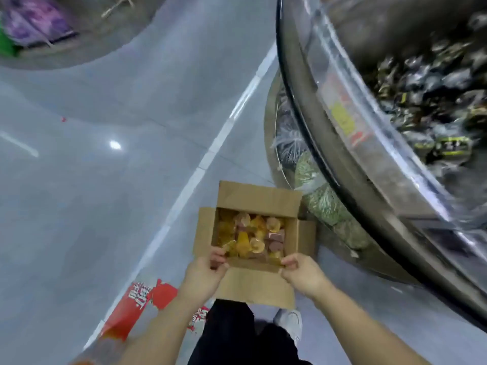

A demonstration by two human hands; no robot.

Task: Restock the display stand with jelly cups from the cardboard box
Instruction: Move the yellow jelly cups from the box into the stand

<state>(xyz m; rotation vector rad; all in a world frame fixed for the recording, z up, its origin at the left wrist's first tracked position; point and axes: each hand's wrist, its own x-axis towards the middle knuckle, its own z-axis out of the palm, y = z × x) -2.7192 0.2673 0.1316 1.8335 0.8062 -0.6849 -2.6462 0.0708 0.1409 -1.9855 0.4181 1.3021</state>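
The cardboard box (254, 233) sits on the grey floor (105, 180) with all four flaps folded outward, and everything else is placed from it. Inside the box lies a loose heap of jelly cups (250, 238), mostly yellow and orange with a few brownish-pink ones. At the box's near rim, the left hand (208, 270) has its grip closed on the near left corner, fingers curled over the edge where the near flap bends down. The right hand (303, 272) pinches the same near rim at the right corner, thumb and fingers closed on the cardboard. Just right of the box and rising above it stands the round display stand (369, 180), with a clear curved wall, dark-wrapped sweets in its upper tier and green-wrapped packs (326, 206) in the lower tier touching or nearly touching the box's right flap. Left of the box and nearer the person lies a red printed bag (147, 299) on the floor. Directly below the near flap are the person's dark trousers (237, 333) and a white shoe (290, 322). Far beyond the box to the left, a second stand holds purple packs (37, 22), blurred.
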